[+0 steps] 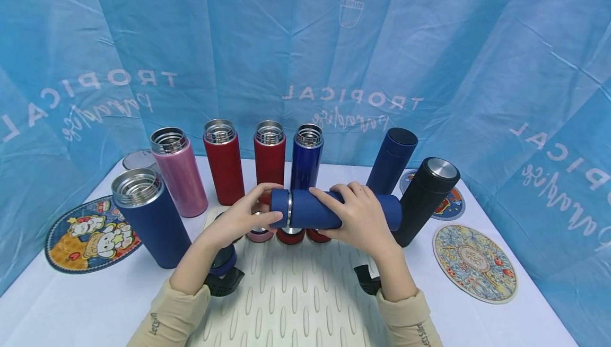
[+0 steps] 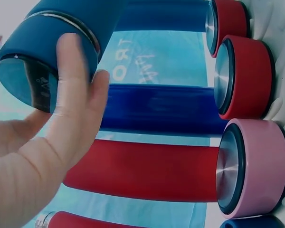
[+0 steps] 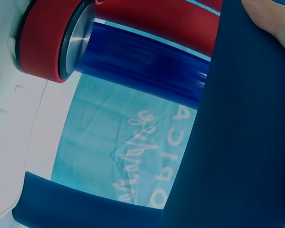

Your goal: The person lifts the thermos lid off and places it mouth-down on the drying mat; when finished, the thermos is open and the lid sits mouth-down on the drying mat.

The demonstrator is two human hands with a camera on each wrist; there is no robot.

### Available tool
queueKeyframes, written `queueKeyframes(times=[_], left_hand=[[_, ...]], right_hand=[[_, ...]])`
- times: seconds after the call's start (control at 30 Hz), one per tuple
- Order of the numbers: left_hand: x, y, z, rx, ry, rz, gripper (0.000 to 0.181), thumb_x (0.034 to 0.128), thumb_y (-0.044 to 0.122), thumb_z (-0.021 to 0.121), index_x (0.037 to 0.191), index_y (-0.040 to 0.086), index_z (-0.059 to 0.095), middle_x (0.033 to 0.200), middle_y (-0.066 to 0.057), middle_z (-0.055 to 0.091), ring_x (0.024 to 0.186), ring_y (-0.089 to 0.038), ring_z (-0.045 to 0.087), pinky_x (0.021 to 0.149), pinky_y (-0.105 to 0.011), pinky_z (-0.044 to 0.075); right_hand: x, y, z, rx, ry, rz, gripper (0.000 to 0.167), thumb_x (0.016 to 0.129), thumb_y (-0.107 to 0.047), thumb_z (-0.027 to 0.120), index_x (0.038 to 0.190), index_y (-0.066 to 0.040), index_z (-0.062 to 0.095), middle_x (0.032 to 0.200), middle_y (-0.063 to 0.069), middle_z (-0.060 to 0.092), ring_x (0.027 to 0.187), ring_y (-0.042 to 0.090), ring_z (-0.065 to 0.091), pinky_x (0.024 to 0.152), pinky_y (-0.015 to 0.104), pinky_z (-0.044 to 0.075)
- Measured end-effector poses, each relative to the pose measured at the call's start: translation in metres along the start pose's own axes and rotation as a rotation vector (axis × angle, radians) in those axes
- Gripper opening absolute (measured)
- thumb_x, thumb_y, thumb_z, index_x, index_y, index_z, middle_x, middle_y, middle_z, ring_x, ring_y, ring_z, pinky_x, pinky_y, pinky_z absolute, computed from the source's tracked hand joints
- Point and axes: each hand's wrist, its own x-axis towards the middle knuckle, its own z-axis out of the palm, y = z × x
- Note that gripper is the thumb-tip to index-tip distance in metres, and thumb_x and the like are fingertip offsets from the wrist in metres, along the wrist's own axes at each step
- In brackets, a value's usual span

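A dark blue thermos (image 1: 305, 210) lies sideways in the air above the cream mat, a silver ring marking where its lid (image 1: 280, 204) meets the body. My right hand (image 1: 360, 217) grips the body from above. At the other end, my left hand (image 1: 237, 220) holds the lid between thumb and fingers. The left wrist view shows a finger along the side of this lid (image 2: 31, 40) and its shiny end. The thermos body (image 3: 247, 128) fills the right side of the right wrist view, with part of the right hand (image 3: 273, 21) on it.
Uncapped bottles stand behind and left: pink (image 1: 181, 182), red (image 1: 226, 172), red (image 1: 270, 161), shiny blue (image 1: 306, 164), large blue (image 1: 155, 225). Capped blue (image 1: 389, 161) and black (image 1: 425, 204) thermoses stand right. Loose pink (image 2: 261, 166) and red lids (image 2: 251, 78) sit on the mat (image 1: 286, 294).
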Motion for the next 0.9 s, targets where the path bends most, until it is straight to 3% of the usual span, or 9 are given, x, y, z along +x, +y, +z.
queueKeyframes(times=[0.1, 0.17, 0.3, 0.37, 0.6, 0.9], left_hand=[[-0.0001, -0.0004, 0.0006, 0.021, -0.008, 0.064, 0.084, 0.0755, 0.017, 0.075, 0.141, 0.024, 0.023, 0.138, -0.014, 0.03, 0.119, -0.034, 0.041, 0.089, -0.047, 0.047], [0.0008, -0.0007, 0.0016, 0.035, -0.007, 0.139, 0.088, 0.0697, 0.008, 0.079, 0.138, 0.022, 0.025, 0.141, -0.011, 0.024, 0.122, -0.036, 0.034, 0.091, -0.049, 0.045], [0.0021, -0.0006, 0.0038, 0.056, 0.028, 0.254, 0.072, 0.0673, -0.005, 0.075, 0.126, 0.014, 0.038, 0.138, -0.011, 0.025, 0.123, -0.037, 0.032, 0.091, -0.052, 0.045], [0.0023, -0.0002, 0.0041, 0.052, 0.047, 0.273, 0.067, 0.0672, -0.008, 0.073, 0.123, 0.012, 0.041, 0.136, -0.011, 0.028, 0.122, -0.037, 0.034, 0.089, -0.053, 0.045], [0.0001, 0.0002, 0.0005, 0.039, 0.075, 0.163, 0.066, 0.0733, 0.005, 0.073, 0.129, 0.015, 0.039, 0.126, -0.015, 0.041, 0.111, -0.034, 0.045, 0.085, -0.043, 0.051], [0.0005, -0.0003, -0.0034, 0.022, 0.124, 0.064, 0.061, 0.0819, 0.022, 0.066, 0.135, 0.017, 0.036, 0.13, -0.018, 0.038, 0.115, -0.039, 0.044, 0.083, -0.044, 0.051]], right_hand=[[-0.0002, 0.0002, -0.0005, 0.007, -0.001, 0.007, 0.082, 0.06, -0.049, 0.082, 0.133, -0.03, 0.049, 0.107, 0.009, 0.062, 0.092, 0.027, 0.053, 0.084, 0.042, 0.047], [-0.0002, 0.0004, -0.0009, 0.01, -0.002, 0.011, 0.082, 0.059, -0.049, 0.082, 0.133, -0.03, 0.049, 0.107, 0.009, 0.062, 0.093, 0.027, 0.053, 0.084, 0.042, 0.047], [0.0, 0.0006, -0.0012, 0.019, -0.005, 0.014, 0.082, 0.06, -0.049, 0.082, 0.133, -0.03, 0.049, 0.106, 0.008, 0.062, 0.092, 0.027, 0.053, 0.083, 0.042, 0.047], [0.0001, 0.0006, -0.0011, 0.023, -0.002, 0.013, 0.081, 0.061, -0.049, 0.081, 0.133, -0.03, 0.049, 0.106, 0.008, 0.062, 0.092, 0.027, 0.053, 0.083, 0.042, 0.047], [0.0003, 0.0004, -0.0008, 0.023, 0.015, 0.014, 0.081, 0.061, -0.049, 0.081, 0.133, -0.03, 0.049, 0.108, 0.009, 0.061, 0.094, 0.027, 0.053, 0.083, 0.043, 0.046], [0.0007, 0.0019, -0.001, 0.009, 0.042, 0.026, 0.082, 0.059, -0.046, 0.083, 0.132, -0.029, 0.05, 0.109, 0.009, 0.059, 0.093, 0.028, 0.052, 0.081, 0.043, 0.046]])
